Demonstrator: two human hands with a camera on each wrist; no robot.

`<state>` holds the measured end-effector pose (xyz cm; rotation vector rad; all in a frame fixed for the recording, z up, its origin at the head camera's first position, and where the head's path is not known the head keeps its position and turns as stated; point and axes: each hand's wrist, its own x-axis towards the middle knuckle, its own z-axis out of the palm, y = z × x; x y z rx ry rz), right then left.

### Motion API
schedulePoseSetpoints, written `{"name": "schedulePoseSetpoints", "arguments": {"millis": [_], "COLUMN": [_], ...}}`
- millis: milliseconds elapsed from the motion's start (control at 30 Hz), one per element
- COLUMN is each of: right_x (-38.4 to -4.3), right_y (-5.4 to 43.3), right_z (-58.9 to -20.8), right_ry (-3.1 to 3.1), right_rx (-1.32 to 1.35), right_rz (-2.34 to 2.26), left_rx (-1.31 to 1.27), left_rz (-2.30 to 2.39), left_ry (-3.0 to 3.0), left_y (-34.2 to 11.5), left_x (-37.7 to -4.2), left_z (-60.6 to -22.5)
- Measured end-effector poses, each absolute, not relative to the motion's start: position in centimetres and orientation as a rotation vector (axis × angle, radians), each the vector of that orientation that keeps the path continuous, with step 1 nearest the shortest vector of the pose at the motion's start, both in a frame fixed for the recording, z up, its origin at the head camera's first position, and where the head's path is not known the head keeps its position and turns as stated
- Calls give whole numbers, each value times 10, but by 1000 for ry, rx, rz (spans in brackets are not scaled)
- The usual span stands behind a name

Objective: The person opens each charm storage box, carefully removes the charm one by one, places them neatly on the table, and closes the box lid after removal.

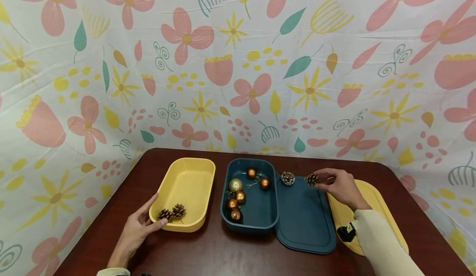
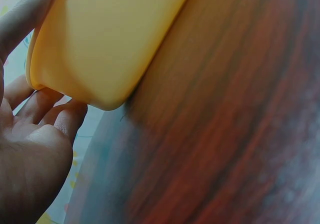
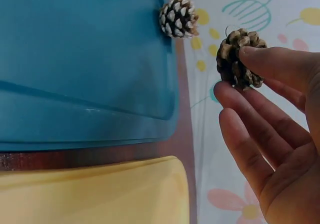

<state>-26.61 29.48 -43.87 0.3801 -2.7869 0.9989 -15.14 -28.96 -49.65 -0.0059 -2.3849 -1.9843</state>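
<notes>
My right hand [image 1: 343, 186] pinches a brown pine cone [image 3: 241, 59] between thumb and fingers, above the far end of the blue lid [image 1: 305, 222]. A white-tipped pine cone [image 1: 288, 178] lies by that lid's far edge. At the left, my left hand [image 1: 138, 226] grips the near-left corner of the yellow container [image 1: 186, 226], its thumb along the front wall and its fingers on the left side. Two brown pine cones, one [image 1: 179, 210] beside the other [image 1: 165, 214], lie inside near that corner. In the left wrist view, fingertips [image 2: 70, 115] touch the container's underside edge.
Between the yellow container and the blue lid stands a blue container [image 1: 250, 227] with several copper baubles [image 1: 265, 183] and a glittery gold one [image 1: 235, 184]. A yellow lid [image 1: 375, 203] lies under my right forearm. The dark wooden table [image 1: 238, 255] meets a flower-print cloth [image 1: 238, 82] behind.
</notes>
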Motion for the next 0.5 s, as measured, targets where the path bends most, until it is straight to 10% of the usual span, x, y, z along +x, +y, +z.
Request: {"name": "schedulePoseSetpoints", "arguments": {"millis": [500], "right_x": [-279], "right_y": [288], "right_z": [-458], "right_ry": [-2844], "right_rx": [271], "right_rz": [1022], "left_rx": [-9], "left_rz": [-1959], "left_ry": [-2392], "left_y": [-290], "left_x": [-153], "left_z": [-498]}}
